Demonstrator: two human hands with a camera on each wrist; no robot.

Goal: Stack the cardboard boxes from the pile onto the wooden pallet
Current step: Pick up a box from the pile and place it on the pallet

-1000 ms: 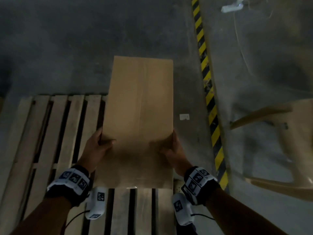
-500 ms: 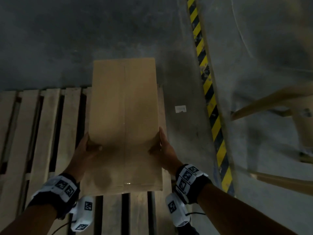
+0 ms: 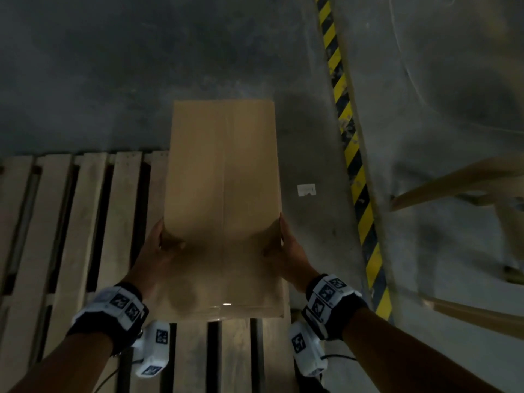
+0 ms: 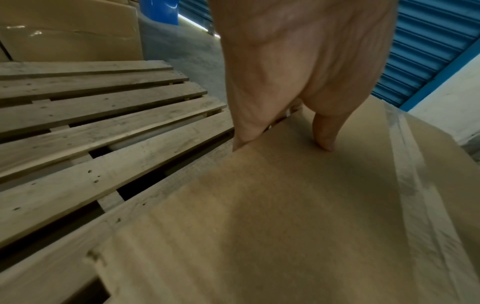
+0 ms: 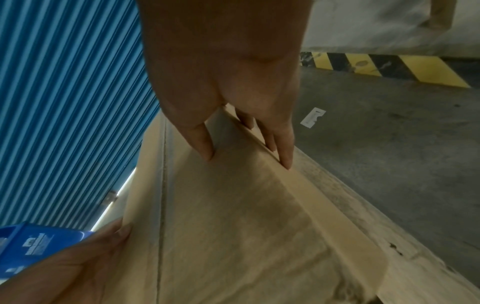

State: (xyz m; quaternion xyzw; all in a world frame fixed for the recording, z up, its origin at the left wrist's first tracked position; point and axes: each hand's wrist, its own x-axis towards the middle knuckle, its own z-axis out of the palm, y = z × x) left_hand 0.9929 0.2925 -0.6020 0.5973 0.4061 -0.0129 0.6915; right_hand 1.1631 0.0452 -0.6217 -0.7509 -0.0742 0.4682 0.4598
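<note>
A long taped cardboard box lies lengthwise over the right end of the wooden pallet; its far end reaches past the pallet's far edge in the head view. My left hand grips its left side, thumb on top. My right hand grips the right side the same way. In the left wrist view the left hand has its thumb on the box, close above the slats. In the right wrist view the right hand clasps the box edge. Whether the box rests on the pallet I cannot tell.
A yellow-black hazard stripe runs along the concrete floor right of the pallet, with a white paper scrap beside it. Flat cardboard pieces lie at the right. More boxes stand beyond the pallet, and a blue shutter is behind.
The box and both hands have moved left from over the floor to over the pallet's right end, and the box now lies straighter along the slats.
</note>
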